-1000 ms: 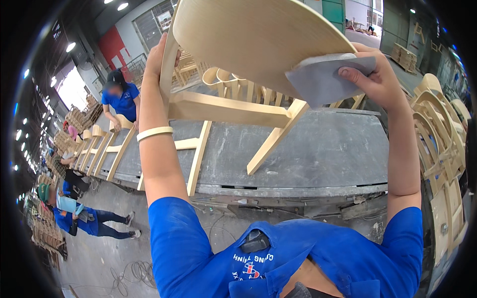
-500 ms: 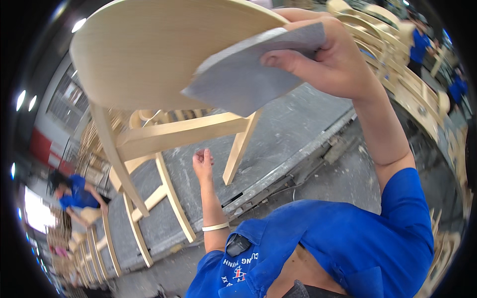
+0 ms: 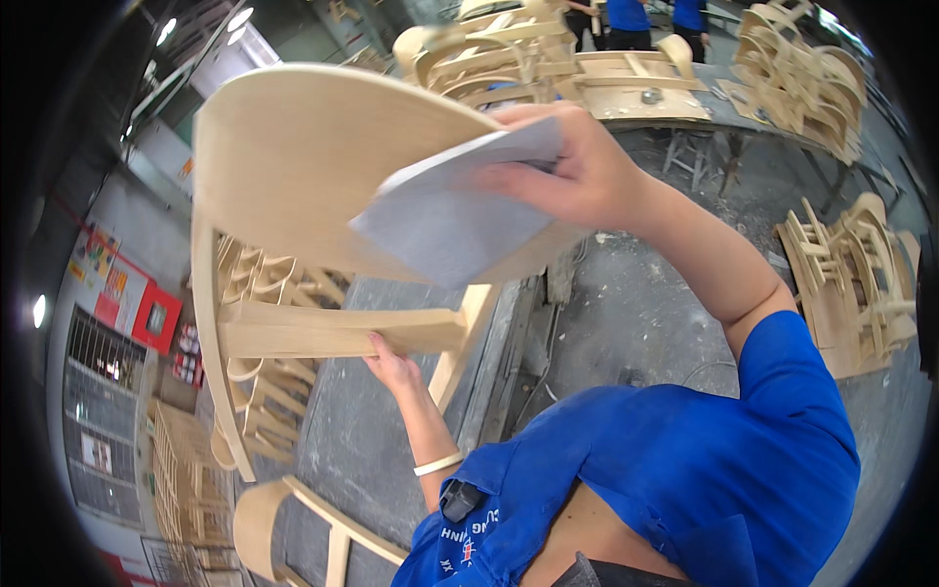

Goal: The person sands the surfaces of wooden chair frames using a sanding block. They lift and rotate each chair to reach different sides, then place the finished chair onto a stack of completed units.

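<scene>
Up close is a pale wooden chair back frame, with a broad curved backrest panel [image 3: 303, 161] above a crossbar [image 3: 293, 333] and two posts. My right hand [image 3: 587, 176] is closed on a folded grey sheet of sandpaper [image 3: 460, 210], thumb on the near face, at the right part of the panel. The sheet hides that part of the wood, and the fingers behind it are partly covered. Lower down, my left hand [image 3: 393, 369] grips the crossbar's lower edge, its thumb on the near side and its other fingers mostly hidden.
Another chair frame [image 3: 337, 548] lies on the grey table [image 3: 357, 440] at the lower left. More wooden frames [image 3: 284, 391] are stacked behind. A far workbench [image 3: 729, 98] bears piled chair parts, with people in blue beyond it. A loaded pallet [image 3: 827, 323] stands at right.
My left hand has moved up from below the crossbar and taken hold of it. The view has swung round. My right hand still holds the sandpaper at the panel.
</scene>
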Tool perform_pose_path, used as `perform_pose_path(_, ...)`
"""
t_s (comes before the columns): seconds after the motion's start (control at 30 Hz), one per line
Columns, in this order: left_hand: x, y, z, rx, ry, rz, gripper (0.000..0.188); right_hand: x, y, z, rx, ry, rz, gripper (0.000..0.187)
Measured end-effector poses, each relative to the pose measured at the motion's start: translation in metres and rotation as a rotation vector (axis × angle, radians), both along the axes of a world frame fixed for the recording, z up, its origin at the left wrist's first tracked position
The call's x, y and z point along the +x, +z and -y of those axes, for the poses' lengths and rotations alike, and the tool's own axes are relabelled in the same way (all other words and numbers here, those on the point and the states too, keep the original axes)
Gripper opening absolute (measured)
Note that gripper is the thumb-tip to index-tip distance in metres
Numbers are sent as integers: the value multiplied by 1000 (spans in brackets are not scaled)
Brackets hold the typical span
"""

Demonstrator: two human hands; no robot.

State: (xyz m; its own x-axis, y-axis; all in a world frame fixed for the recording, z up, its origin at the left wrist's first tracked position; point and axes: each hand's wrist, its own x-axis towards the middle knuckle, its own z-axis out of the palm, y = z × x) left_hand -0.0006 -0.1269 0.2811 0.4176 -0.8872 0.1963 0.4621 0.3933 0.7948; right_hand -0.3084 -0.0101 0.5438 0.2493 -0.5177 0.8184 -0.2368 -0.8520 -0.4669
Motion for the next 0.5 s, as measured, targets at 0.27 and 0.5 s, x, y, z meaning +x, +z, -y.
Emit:
perform_pose_path(0.27, -147, 36, 28, 45, -79, 266, 37, -183, -68, -61, 267, -283, 304, 23)
perform_pose_path(0.5, -288, 64, 64, -172, -36, 846, 37, -326, -191, -108, 783, -545, 632, 35)
